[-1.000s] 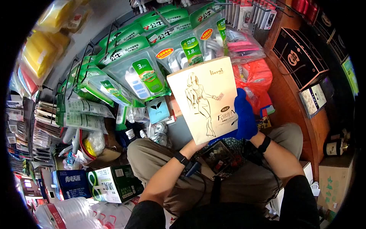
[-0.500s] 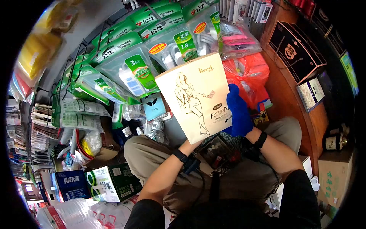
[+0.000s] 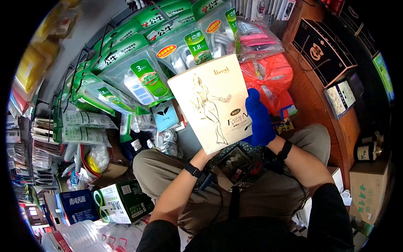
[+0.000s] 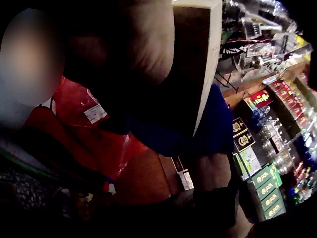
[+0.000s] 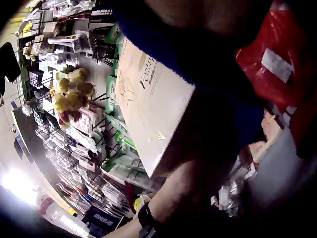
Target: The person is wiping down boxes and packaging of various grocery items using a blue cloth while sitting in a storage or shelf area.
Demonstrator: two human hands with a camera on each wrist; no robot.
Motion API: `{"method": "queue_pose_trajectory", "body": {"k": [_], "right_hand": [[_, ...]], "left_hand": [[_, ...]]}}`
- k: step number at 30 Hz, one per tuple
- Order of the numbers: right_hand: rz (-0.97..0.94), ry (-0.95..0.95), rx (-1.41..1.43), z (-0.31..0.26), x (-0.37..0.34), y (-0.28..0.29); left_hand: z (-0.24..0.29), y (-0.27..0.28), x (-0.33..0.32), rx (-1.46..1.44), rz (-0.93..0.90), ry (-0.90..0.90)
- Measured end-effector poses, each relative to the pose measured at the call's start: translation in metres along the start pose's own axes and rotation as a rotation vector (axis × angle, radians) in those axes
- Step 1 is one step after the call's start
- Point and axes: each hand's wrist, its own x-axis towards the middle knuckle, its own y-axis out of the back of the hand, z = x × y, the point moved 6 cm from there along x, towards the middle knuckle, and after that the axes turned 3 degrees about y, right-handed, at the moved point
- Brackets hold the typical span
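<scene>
A cream carton (image 3: 212,101), printed with a line drawn woman and the word Fashion, stands tilted in front of the person's lap. The left hand (image 3: 203,158) supports its lower left from behind, fingers mostly hidden by the carton. Fuzzy blue fabric (image 5: 183,54), like a mitt or cloth, covers the right hand (image 3: 260,122). That hand grips the carton's right edge, the blue fabric lapping over the front. In the right wrist view the carton's (image 5: 158,96) front and a pale side show, while the left wrist view catches its thin edge (image 4: 213,59).
Green-topped power strip packs (image 3: 149,82) hang behind the carton. A red plastic bag (image 3: 268,77) sits right of it, near a black box (image 3: 323,52) on a wooden ledge (image 3: 312,84). Drink cartons (image 3: 121,201) stand at lower left. A dark open container (image 3: 237,166) lies in the lap.
The carton, both hands and the shelves behind have drifted left in the head view as the camera turned. The hold on the carton looks the same.
</scene>
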Motion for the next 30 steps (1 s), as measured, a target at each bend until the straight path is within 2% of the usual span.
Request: {"method": "queue_pose_trajectory", "body": {"k": [8, 11, 13, 17, 19, 20, 23, 24, 26, 30], "right_hand": [[-0.102, -0.060, 0.097, -0.016, -0.005, -0.032], [-0.241, -0.058, 0.139, -0.013, 0.000, -0.023], [-0.141, 0.030, 0.015, -0.020, 0.000, -0.011], [0.051, 0.189, -0.239, -0.033, 0.000, 0.006], [0.095, 0.145, -0.178, -0.024, 0.006, 0.025], [0.105, 0.096, -0.107, -0.014, 0.009, 0.034], [0.180, 0.206, -0.177, 0.007, 0.018, 0.058], [0.196, 0.243, -0.285, 0.019, 0.025, 0.072], [0.205, 0.288, -0.550, 0.035, 0.038, 0.096], [0.159, 0.229, -1.319, 0.016, 0.040, 0.081]], "left_hand": [[0.004, 0.004, 0.002, -0.042, 0.008, -0.003], [0.008, 0.009, 0.000, -0.072, 0.027, 0.002], [0.014, 0.020, -0.002, -0.087, 0.076, 0.022], [0.058, 0.055, -0.011, 0.018, 0.304, 0.138], [0.092, 0.049, -0.019, -0.625, 0.089, -0.089], [0.108, 0.038, -0.025, -0.787, -0.017, -0.083], [0.100, 0.026, -0.032, -0.425, 0.086, -0.082], [0.099, 0.020, -0.033, -0.382, 0.014, -0.019], [0.093, 0.015, -0.027, -0.367, 0.063, -0.006], [0.089, 0.018, -0.023, -0.417, 0.105, -0.034]]}}
